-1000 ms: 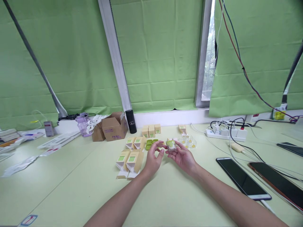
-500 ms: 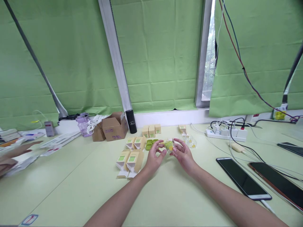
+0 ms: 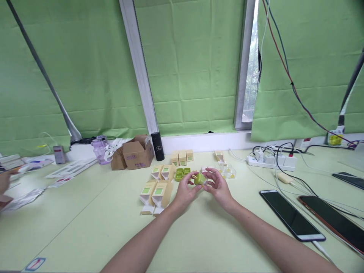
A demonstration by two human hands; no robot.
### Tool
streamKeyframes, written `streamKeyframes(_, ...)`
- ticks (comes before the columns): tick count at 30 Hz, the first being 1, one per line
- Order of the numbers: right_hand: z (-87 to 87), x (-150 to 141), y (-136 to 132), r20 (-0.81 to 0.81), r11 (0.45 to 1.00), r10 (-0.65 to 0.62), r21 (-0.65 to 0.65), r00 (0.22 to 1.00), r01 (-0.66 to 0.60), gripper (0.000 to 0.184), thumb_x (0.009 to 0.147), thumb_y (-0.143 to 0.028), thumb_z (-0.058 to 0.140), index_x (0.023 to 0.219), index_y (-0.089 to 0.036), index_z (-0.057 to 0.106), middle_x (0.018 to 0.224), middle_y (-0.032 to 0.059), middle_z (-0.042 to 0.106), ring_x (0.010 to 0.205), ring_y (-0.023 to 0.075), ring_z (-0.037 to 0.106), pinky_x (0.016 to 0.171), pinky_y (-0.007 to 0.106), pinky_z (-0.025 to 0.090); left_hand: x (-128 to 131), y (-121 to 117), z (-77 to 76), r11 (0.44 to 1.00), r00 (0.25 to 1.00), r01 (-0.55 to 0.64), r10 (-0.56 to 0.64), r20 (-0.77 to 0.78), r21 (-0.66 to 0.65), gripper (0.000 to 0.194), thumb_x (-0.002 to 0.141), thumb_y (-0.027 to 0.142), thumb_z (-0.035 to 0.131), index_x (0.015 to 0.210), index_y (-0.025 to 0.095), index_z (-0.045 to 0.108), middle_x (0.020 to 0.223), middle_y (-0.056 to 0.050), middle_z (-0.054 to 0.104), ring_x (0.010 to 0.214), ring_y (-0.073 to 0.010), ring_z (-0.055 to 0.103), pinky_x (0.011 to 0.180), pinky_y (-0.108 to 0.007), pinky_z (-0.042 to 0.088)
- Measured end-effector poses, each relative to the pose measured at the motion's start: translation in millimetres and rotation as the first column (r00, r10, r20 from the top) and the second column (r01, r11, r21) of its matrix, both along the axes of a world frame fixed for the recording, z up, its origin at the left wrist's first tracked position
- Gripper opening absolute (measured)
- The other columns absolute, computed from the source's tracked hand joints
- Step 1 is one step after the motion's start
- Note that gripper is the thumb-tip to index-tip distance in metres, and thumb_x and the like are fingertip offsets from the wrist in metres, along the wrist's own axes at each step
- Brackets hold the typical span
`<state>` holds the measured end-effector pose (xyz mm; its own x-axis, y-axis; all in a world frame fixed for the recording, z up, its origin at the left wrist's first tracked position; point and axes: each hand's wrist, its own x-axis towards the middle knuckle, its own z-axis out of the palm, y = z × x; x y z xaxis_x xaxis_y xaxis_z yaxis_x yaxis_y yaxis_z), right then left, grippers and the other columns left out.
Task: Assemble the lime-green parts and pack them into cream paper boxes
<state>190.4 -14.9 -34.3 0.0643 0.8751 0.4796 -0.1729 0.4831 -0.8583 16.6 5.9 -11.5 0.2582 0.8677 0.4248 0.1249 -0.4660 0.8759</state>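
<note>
My left hand (image 3: pixel 184 191) and my right hand (image 3: pixel 218 186) meet above the pale green table (image 3: pixel 85 223), both pinching a small green piece in a clear plastic shell (image 3: pixel 200 178). Just behind the hands lie green trays (image 3: pixel 182 173) and clear shells with yellow dots (image 3: pixel 229 171). To the left of my left hand lie open tan cartons with green labels (image 3: pixel 156 192), with two more (image 3: pixel 163 171) behind them. Three shut cartons (image 3: pixel 182 157) stand in a row further back.
Two phones (image 3: pixel 291 215) (image 3: pixel 335 219) lie at the right, near a power strip (image 3: pixel 273 159) with cables. A brown box (image 3: pixel 136 153), a black cylinder (image 3: pixel 157 146) and a purple bottle (image 3: pixel 99 149) stand at the back. Another person's hand (image 3: pixel 4 182) shows at the left edge.
My hands have closed together on the small green piece, which earlier rested in my right hand alone. The other person's hand at the left has drawn back.
</note>
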Motion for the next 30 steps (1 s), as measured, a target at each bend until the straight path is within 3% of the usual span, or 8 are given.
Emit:
streamKeyframes(3,2.5,9,2,0.145,0.993,-0.1,0.08,0.984,0.089,0.047,0.082,-0.031,0.074,0.126,-0.029,0.058,0.127,0.0085,0.069,0.117,0.027,0.065,0.095,0.045,0.054,-2,-2,2.3,0.996,0.994,-0.078,0.08,-0.068,0.04,0.049,0.077,0.024,0.08,0.125,0.023,0.069,0.127,-0.011,0.068,0.11,-0.0266,0.063,0.096,-0.041,0.049)
streamKeyframes(6,5.7,24,11,0.349,0.944,-0.329,0.164,0.878,0.288,0.028,0.089,-0.035,0.063,0.116,-0.026,0.066,0.123,0.0085,0.071,0.114,0.0279,0.064,0.098,0.047,0.051,-3,-6,5.5,0.991,0.984,-0.104,0.115,-0.139,0.086,0.048,0.075,0.019,0.08,0.122,0.024,0.072,0.121,-0.009,0.066,0.111,-0.0266,0.06,0.099,-0.041,0.048)
streamKeyframes(10,12.5,47,32,0.605,0.848,-0.496,0.181,0.624,0.499,0.03,0.092,-0.033,0.054,0.115,-0.022,0.07,0.123,0.0095,0.072,0.12,0.0294,0.059,0.105,0.047,0.046,-4,-12,8.3,0.99,0.965,-0.069,0.098,-0.243,0.125,0.046,0.072,0.016,0.081,0.118,0.022,0.073,0.115,-0.009,0.062,0.115,-0.0274,0.058,0.106,-0.044,0.044)
streamKeyframes(14,28.5,70,57,0.902,0.757,-0.384,0.184,0.199,0.627,0.041,0.097,-0.028,0.046,0.133,-0.024,0.066,0.14,0.008,0.065,0.128,0.0297,0.054,0.106,0.042,0.042,-2,-17,9.0,0.991,0.931,-0.039,0.083,-0.354,0.129,0.045,0.071,0.017,0.083,0.115,0.021,0.072,0.111,-0.008,0.062,0.114,-0.0281,0.055,0.105,-0.044,0.044)
streamKeyframes(15,33.0,75,63,0.918,0.746,-0.361,0.177,0.166,0.642,0.043,0.098,-0.028,0.046,0.136,-0.024,0.064,0.142,0.0089,0.064,0.129,0.0313,0.052,0.106,0.043,0.041,-2,-17,9.0,0.992,0.922,-0.031,0.077,-0.378,0.125,0.044,0.071,0.018,0.083,0.114,0.021,0.072,0.111,-0.008,0.062,0.114,-0.0282,0.055,0.105,-0.044,0.045)
streamKeyframes(22,42.6,95,109,0.975,0.727,-0.195,0.072,0.105,0.683,0.039,0.097,-0.032,0.047,0.124,-0.02,0.073,0.135,0.0174,0.066,0.134,0.0371,0.048,0.107,0.05,0.034,-3,-18,2.4,0.991,0.883,0.028,0.036,-0.468,0.127,0.041,0.069,0.029,0.088,0.107,0.023,0.074,0.11,-0.009,0.064,0.111,-0.0315,0.054,0.098,-0.044,0.046)
streamKeyframes(27,35.0,96,129,0.984,0.708,-0.113,-0.017,0.137,0.706,0.04,0.099,-0.039,0.044,0.121,-0.022,0.074,0.132,0.0154,0.068,0.135,0.0376,0.047,0.107,0.053,0.033,-3,-19,-1.0,0.977,0.88,0.078,0.026,-0.475,0.198,0.046,0.065,0.029,0.09,0.107,0.026,0.073,0.106,-0.009,0.067,0.109,-0.0342,0.053,0.092,-0.044,0.045)
streamKeyframes(30,31.6,98,135,0.981,0.708,-0.093,-0.057,0.172,0.704,0.04,0.101,-0.041,0.043,0.121,-0.022,0.073,0.133,0.0145,0.069,0.136,0.0367,0.047,0.107,0.055,0.031,-3,-21,1.6,0.97,0.886,0.084,0.032,-0.462,0.229,0.045,0.071,0.034,0.087,0.113,0.027,0.072,0.104,-0.009,0.069,0.108,-0.0336,0.053,0.092,-0.044,0.044)
